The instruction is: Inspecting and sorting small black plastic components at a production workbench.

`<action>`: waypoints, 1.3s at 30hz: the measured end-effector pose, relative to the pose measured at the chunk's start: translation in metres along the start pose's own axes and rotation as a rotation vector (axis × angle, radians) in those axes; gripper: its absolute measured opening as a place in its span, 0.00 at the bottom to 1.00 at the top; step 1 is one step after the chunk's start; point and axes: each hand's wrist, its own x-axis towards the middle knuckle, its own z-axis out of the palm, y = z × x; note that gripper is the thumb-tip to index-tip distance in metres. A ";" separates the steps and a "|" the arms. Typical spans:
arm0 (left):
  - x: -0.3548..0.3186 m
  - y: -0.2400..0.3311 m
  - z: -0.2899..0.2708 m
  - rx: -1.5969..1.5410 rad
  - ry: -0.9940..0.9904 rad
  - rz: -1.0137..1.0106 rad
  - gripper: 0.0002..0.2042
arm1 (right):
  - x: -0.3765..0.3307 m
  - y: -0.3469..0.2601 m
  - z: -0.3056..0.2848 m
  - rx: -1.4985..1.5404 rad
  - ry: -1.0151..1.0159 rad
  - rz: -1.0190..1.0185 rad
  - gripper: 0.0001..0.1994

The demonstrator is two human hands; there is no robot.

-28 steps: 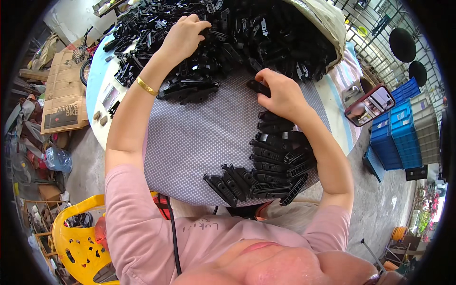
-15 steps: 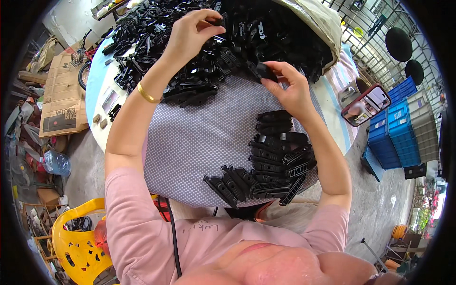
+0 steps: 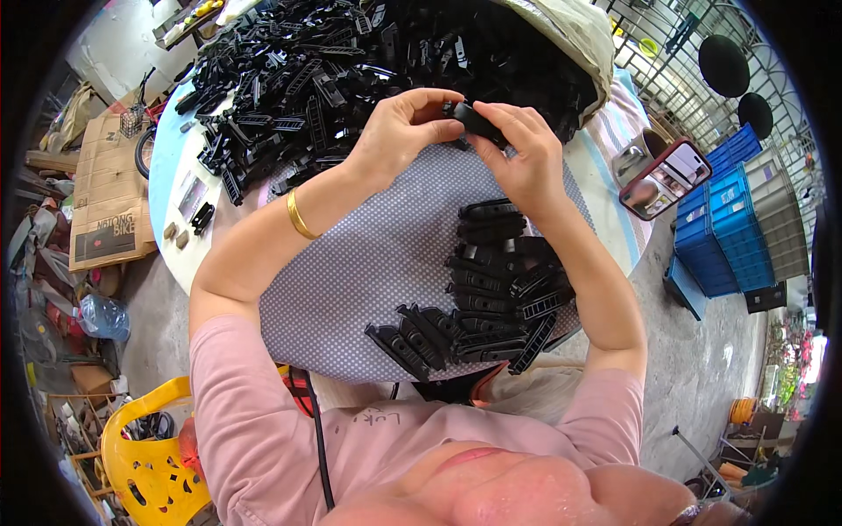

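Note:
My left hand (image 3: 395, 136) and my right hand (image 3: 526, 158) meet above the far half of the round table. Fingers and thumb of the right hand grip a black elongated plastic part (image 3: 479, 124). The left fingertips are pinched at that part's left end; a small dark piece seems to sit there, mostly hidden by the fingers. Behind the hands spreads a big heap of loose black plastic parts (image 3: 307, 79). Closer to me, right of the middle, similar black parts lie in neat rows (image 3: 482, 280) on the grey dotted cloth (image 3: 351, 263).
A pale sack (image 3: 570, 35) opens onto the heap at the far right. A phone (image 3: 665, 180) leans by a metal cup (image 3: 638, 151) at the right edge. Blue crates (image 3: 732, 223) stand right on the floor, a yellow chair (image 3: 145, 447) at lower left.
My left hand has come down and right from the heap to my right hand. The part in my right hand now touches the left fingertips. The view has shifted slightly.

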 end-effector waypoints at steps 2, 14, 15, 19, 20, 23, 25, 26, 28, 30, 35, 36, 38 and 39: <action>-0.003 0.000 0.003 -0.058 0.014 -0.035 0.16 | 0.000 -0.003 0.000 -0.060 0.006 -0.036 0.18; -0.002 0.007 0.000 -0.162 -0.034 -0.041 0.15 | 0.001 0.004 0.001 0.097 -0.018 0.091 0.26; -0.001 0.007 -0.002 -0.162 -0.032 -0.040 0.15 | 0.001 0.009 -0.002 0.255 -0.142 0.239 0.26; 0.001 0.005 -0.005 0.028 -0.098 0.031 0.15 | 0.000 0.014 -0.007 0.498 -0.359 0.475 0.25; 0.002 0.007 -0.006 0.061 -0.118 0.041 0.15 | 0.001 0.013 -0.009 0.448 -0.370 0.441 0.23; 0.001 0.012 -0.007 0.082 -0.122 0.055 0.14 | 0.001 0.004 -0.009 0.370 -0.347 0.406 0.19; 0.000 0.014 -0.008 0.067 -0.112 0.059 0.14 | 0.001 0.000 -0.007 0.338 -0.310 0.409 0.16; 0.001 0.013 -0.009 0.076 -0.117 0.047 0.15 | 0.000 -0.001 -0.007 0.294 -0.309 0.399 0.16; 0.003 0.011 -0.011 0.083 -0.124 0.035 0.15 | -0.001 0.000 -0.006 0.249 -0.306 0.390 0.15; 0.008 0.008 -0.014 0.004 -0.194 -0.043 0.18 | -0.003 0.008 -0.004 0.259 -0.312 0.420 0.14; 0.025 0.022 -0.043 0.869 -0.011 0.333 0.21 | -0.004 0.030 -0.009 0.240 -0.624 0.372 0.13; 0.032 0.023 -0.059 1.075 0.091 0.479 0.18 | -0.009 0.037 -0.009 0.219 -0.687 0.162 0.13; 0.035 0.020 -0.095 1.440 0.173 0.400 0.18 | -0.004 0.027 -0.009 0.278 -0.773 0.230 0.15; 0.033 0.015 -0.107 1.500 0.200 0.319 0.17 | -0.001 0.022 -0.007 0.336 -0.857 0.297 0.18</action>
